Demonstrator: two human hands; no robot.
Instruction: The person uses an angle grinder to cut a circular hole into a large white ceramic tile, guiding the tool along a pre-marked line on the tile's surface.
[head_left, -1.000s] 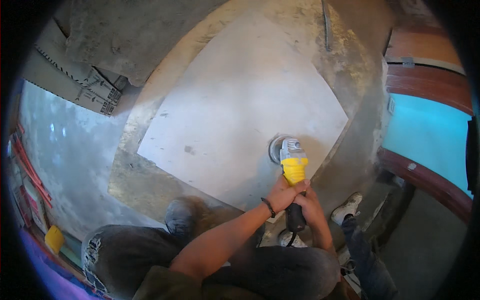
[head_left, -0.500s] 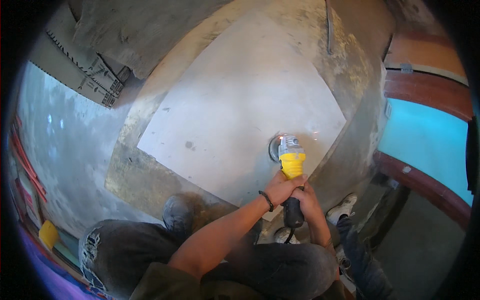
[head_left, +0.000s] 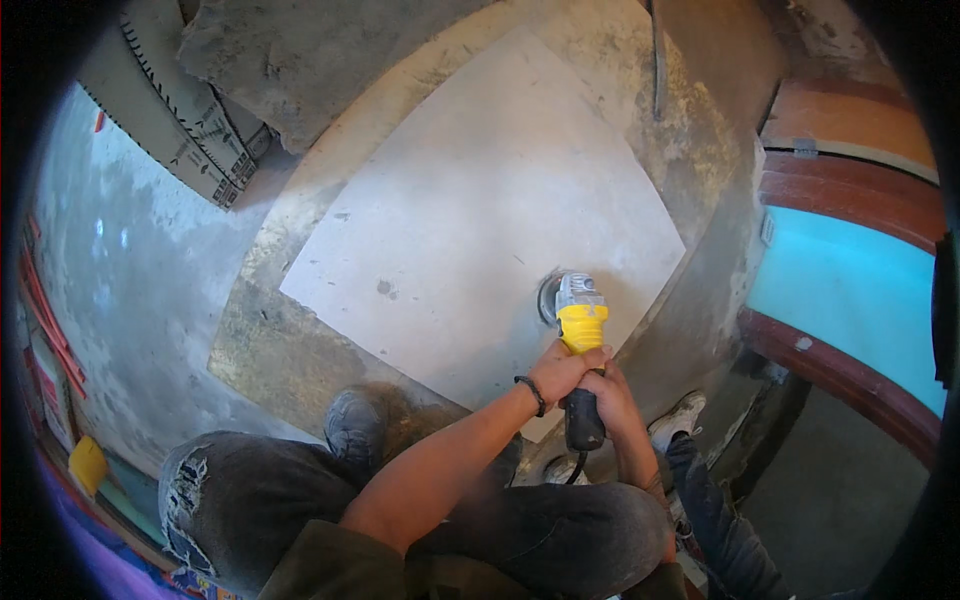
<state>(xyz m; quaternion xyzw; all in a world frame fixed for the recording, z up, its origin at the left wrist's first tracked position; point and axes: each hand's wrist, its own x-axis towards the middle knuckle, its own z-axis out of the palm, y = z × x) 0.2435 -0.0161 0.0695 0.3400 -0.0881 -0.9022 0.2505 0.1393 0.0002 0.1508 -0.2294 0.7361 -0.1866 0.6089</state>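
Note:
A yellow, black and grey angle grinder (head_left: 583, 325) is held in both hands over a large pale flat sheet (head_left: 470, 220). My left hand (head_left: 560, 372), with a dark bead bracelet at its wrist, is wrapped round the yellow body just behind the grey head. My right hand (head_left: 612, 398) closes round the black rear part, its fingers partly hidden. The round disc (head_left: 548, 296) sits at the left of the head, close above the sheet or on it; I cannot tell which. A black cord (head_left: 577, 470) leaves the rear end.
Beneath the sheet lies a larger stained board (head_left: 250, 340). Another person's shoe (head_left: 678, 420) and leg stand at the right. A turquoise panel with red-brown edges (head_left: 840, 280) is beyond. Flattened cardboard (head_left: 190, 140) and a rough grey slab (head_left: 290, 60) lie at the far left.
Orange sparks showed near the grinder's head and no longer do. The view has shifted slightly. Both hands keep their hold, and the grinder has barely moved.

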